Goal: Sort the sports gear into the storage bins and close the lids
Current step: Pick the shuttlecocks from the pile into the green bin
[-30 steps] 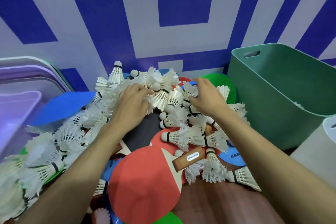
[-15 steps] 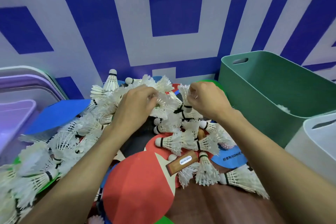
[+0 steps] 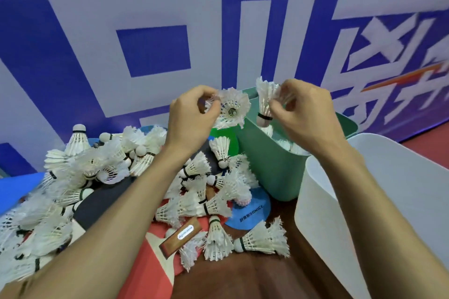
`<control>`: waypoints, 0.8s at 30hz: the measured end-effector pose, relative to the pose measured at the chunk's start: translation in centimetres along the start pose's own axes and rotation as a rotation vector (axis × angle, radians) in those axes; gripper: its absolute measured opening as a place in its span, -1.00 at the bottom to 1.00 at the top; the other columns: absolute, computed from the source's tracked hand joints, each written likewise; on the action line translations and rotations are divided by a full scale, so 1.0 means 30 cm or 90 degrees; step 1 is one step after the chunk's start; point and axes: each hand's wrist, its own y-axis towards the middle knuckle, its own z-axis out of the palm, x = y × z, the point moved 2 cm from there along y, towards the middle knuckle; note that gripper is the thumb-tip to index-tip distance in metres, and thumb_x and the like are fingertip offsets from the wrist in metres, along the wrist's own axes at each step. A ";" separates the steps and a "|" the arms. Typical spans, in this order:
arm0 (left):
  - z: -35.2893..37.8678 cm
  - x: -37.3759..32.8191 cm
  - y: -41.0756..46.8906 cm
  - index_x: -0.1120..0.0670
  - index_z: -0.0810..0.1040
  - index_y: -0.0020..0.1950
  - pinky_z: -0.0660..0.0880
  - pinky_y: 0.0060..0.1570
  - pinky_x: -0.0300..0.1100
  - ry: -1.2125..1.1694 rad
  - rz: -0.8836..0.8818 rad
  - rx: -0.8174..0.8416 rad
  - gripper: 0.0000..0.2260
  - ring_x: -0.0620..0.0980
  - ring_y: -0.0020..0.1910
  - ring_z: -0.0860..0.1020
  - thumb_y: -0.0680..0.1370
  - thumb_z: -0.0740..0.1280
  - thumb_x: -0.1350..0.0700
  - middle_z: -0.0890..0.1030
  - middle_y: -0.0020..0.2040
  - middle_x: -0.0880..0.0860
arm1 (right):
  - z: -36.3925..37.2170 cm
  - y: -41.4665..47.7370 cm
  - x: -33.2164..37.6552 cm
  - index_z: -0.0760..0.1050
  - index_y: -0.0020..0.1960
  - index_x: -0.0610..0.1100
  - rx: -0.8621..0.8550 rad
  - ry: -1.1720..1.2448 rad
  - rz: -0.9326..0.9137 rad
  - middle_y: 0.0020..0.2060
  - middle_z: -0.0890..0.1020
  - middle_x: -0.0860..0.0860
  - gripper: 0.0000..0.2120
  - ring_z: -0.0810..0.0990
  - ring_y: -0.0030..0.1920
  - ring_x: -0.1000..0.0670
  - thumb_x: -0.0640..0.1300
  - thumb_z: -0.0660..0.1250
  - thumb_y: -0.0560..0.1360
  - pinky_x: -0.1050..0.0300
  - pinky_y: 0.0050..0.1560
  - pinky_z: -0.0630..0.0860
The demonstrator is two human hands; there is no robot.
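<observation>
Both hands raised above the heap, near the green bin [image 3: 274,167].

Left hand [image 3: 192,116]: fingers pinched on the feather skirt of a shuttlecock [image 3: 233,110], its open cone facing the camera, held just short of the bin's near rim.

Right hand [image 3: 306,114]: fingers closed on the feathers of a second shuttle [image 3: 264,104], cork down, hanging over the bin mouth. White feathers already show inside the bin.

White bin [image 3: 364,201] stands beside the green one, on the right; nothing visible in it from here.

Heap [image 3: 194,196] of many shuttlecocks lies on the table, mixed with red paddles [image 3: 150,262] and flat blue discs [image 3: 250,211]. Much sorting left; no lids on.

Handling, as I judge it: shuttles are nearly weightless, with brittle feathers that fray and snag on each other. The cork is the firm hold; on the skirt a light pinch only, no squeezing. They should drop cork-first and can be released from just above the rim.
</observation>
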 end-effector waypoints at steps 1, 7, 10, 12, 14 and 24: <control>0.037 -0.016 0.016 -0.03 0.58 -0.11 0.48 -0.24 -0.25 -0.005 0.008 0.012 -0.92 -0.04 -0.28 0.56 0.50 0.35 0.15 0.63 -0.22 -0.09 | -0.018 -0.002 -0.032 0.51 -0.14 -0.09 -0.012 -0.008 0.025 -0.28 0.54 0.08 -0.93 0.56 -0.22 -0.01 -0.11 0.30 0.48 0.08 -0.18 0.53; 0.243 -0.044 0.086 0.10 0.62 0.00 0.47 -0.29 -0.39 -0.012 -0.010 0.081 -0.90 -0.17 -0.34 0.52 0.54 0.33 0.16 0.64 -0.12 0.01 | -0.021 -0.019 -0.190 0.56 -0.05 -0.16 0.007 -0.067 0.141 -0.18 0.66 -0.07 -0.87 0.59 -0.19 -0.06 -0.12 0.31 0.49 0.07 -0.17 0.56; 0.312 -0.027 0.097 0.07 0.57 0.19 0.56 -0.07 -0.18 0.003 -0.053 0.170 -0.78 -0.04 -0.23 0.63 0.57 0.29 0.13 0.62 0.06 0.00 | 0.002 -0.020 -0.239 0.55 0.03 -0.16 0.086 -0.099 0.181 -0.15 0.65 -0.05 -0.83 0.57 -0.19 -0.02 -0.13 0.26 0.51 0.15 -0.21 0.49; 0.342 -0.008 0.083 0.06 0.49 0.33 0.49 0.07 -0.23 0.036 -0.063 0.247 -0.68 -0.06 -0.08 0.62 0.57 0.28 0.12 0.58 0.21 -0.02 | 0.020 -0.031 -0.257 0.50 0.20 -0.15 0.181 -0.119 0.194 0.01 0.64 -0.07 -0.73 0.59 -0.05 -0.05 -0.13 0.26 0.52 0.13 -0.11 0.51; 0.344 0.010 0.053 0.04 0.45 0.38 0.38 0.12 -0.29 0.064 -0.060 0.292 -0.63 -0.11 0.05 0.55 0.57 0.27 0.11 0.54 0.28 -0.04 | 0.029 -0.050 -0.265 0.41 0.34 -0.12 0.250 -0.145 0.192 0.23 0.55 -0.09 -0.59 0.55 0.14 -0.12 -0.12 0.29 0.51 0.00 0.06 0.55; 0.152 0.031 -0.138 0.00 0.56 0.22 0.48 0.14 -0.18 0.083 -0.029 0.280 -0.75 -0.15 0.07 0.53 0.55 0.29 0.13 0.58 0.15 -0.06 | 0.063 -0.180 -0.071 0.53 0.18 -0.11 0.174 -0.067 0.046 0.08 0.59 -0.06 -0.73 0.56 0.05 -0.08 -0.10 0.29 0.50 0.01 0.07 0.50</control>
